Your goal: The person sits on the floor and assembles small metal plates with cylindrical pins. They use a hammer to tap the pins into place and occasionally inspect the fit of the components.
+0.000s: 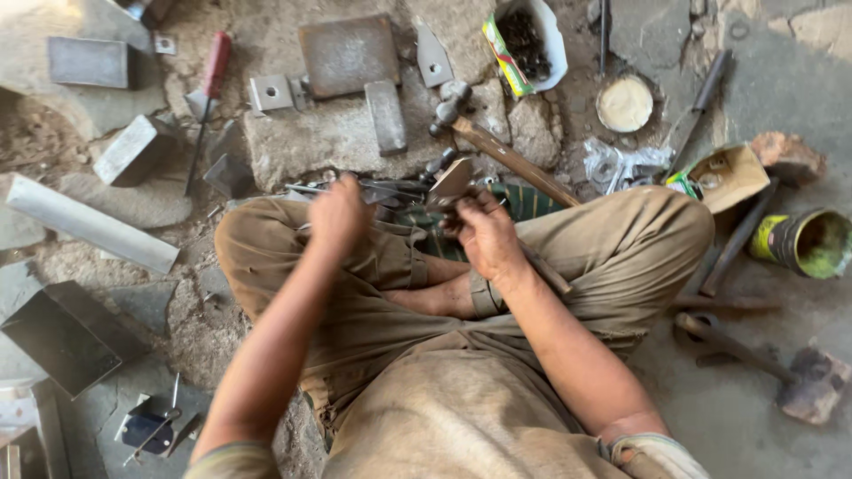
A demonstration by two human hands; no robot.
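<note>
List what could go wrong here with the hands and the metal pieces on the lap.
1. The right hand holds a small metal plate bare; its edge might cut the fingers.
2. The left hand is blurred over the loose metal pieces; it could snag on one.
3. The hammer leans against the right leg, near the plate; a bump might knock it over.
</note>
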